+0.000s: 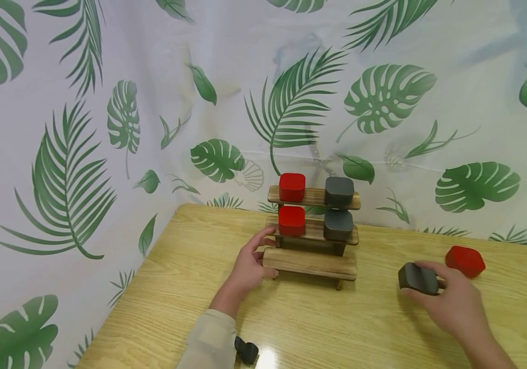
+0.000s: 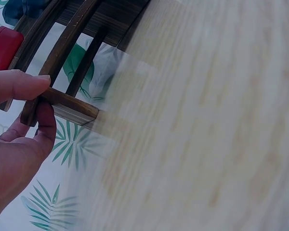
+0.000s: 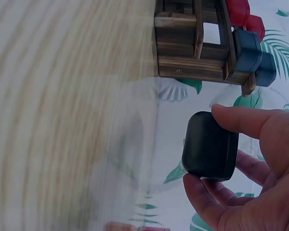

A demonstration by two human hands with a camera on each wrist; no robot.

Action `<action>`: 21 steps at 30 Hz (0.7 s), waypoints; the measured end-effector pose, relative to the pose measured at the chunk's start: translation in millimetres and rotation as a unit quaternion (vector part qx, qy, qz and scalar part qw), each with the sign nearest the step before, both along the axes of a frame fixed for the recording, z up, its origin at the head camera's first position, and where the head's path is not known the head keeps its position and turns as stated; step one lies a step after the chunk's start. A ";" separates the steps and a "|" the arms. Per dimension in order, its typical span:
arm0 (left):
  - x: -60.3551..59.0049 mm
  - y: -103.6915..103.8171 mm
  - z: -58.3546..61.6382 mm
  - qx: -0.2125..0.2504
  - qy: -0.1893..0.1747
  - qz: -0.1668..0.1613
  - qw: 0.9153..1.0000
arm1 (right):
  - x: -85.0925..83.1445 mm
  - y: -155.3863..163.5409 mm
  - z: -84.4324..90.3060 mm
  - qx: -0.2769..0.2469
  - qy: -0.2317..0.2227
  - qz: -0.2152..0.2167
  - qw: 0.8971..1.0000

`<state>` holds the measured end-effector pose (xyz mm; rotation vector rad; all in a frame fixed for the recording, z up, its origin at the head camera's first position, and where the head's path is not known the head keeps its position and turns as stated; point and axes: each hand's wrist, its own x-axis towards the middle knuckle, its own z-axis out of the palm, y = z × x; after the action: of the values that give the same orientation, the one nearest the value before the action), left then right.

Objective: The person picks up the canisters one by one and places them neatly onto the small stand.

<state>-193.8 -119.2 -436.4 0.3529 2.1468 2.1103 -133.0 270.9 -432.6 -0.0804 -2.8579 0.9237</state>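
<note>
A three-step wooden rack [image 1: 311, 262] stands on the table. Its top step carries a red box [image 1: 292, 187] and a dark grey box [image 1: 339, 191]; the middle step carries another red box [image 1: 292, 221] and another dark grey box [image 1: 338, 225]. The bottom step is bare. My left hand [image 1: 250, 266] grips the left end of the rack [image 2: 67, 106], thumb and fingers pinching the lowest plank. My right hand [image 1: 452, 300] holds a third dark grey box [image 1: 418, 278], also seen as the dark box [image 3: 210, 146] between thumb and fingers, just above the tabletop right of the rack.
A loose red box [image 1: 464, 261] lies on the wooden table [image 1: 318, 323] just beyond my right hand. A leaf-patterned curtain [image 1: 245, 92] closes off the back and left. The table's left edge runs diagonally near my left sleeve [image 1: 208, 341].
</note>
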 end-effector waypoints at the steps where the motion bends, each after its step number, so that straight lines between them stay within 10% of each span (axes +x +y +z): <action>1: 0.2 0.0 0.0 0.000 -0.001 0.000 1.000 | 0.2 -2.2 0.3 -0.001 0.003 0.001 1.000; 21: -4.6 -0.9 -7.3 -0.004 0.002 -0.003 1.000 | 3.6 -42.1 10.1 -0.036 0.017 0.020 0.999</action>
<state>-198.4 -120.1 -443.7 0.3640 2.1533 2.0985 -129.4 228.8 -422.5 -0.0152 -2.8049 1.0248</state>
